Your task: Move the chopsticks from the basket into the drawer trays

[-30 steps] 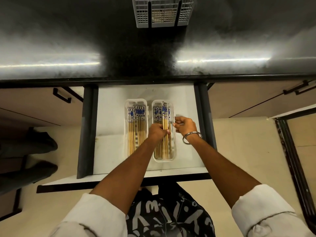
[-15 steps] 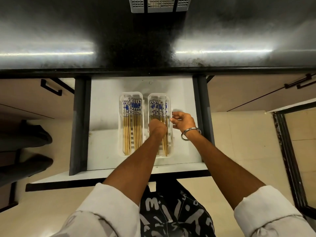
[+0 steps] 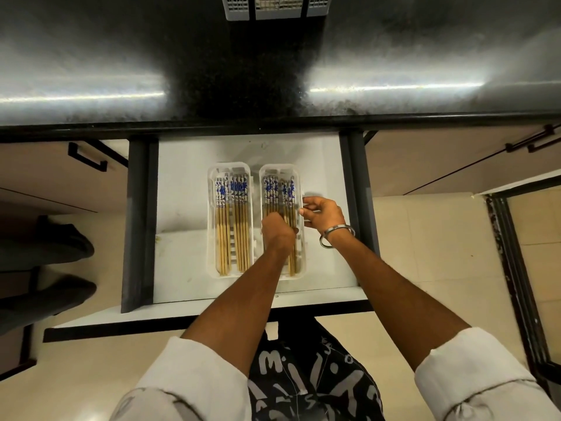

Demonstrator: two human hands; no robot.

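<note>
In the open drawer: two clear plastic trays lie side by side on the white drawer floor, long sides touching or nearly so.
Left tray: the clear rectangular left tray holds wooden chopsticks with blue-and-white patterned tops, laid lengthwise in two groups, patterned ends toward the counter.
Right tray: the clear rectangular right tray holds more chopsticks of the same kind, also lengthwise, patterned ends away from the person; their middle is hidden under a hand.
Left hand: the left hand is down in the right tray, fingers curled in over the wooden shafts; whether it actually grips any chopstick I cannot tell.
Right hand: the right hand is beside the right tray's outer rim, fingers bent and loosely spread, fingertips at or touching that rim, nothing held; a metal bangle sits on its wrist.
Basket: the grey plastic mesh basket stands on the dark polished stone counter at the top edge, well apart from the drawer; its contents cannot be made out.
Sleeves: white rolled-up sleeves cover both upper arms.
</note>
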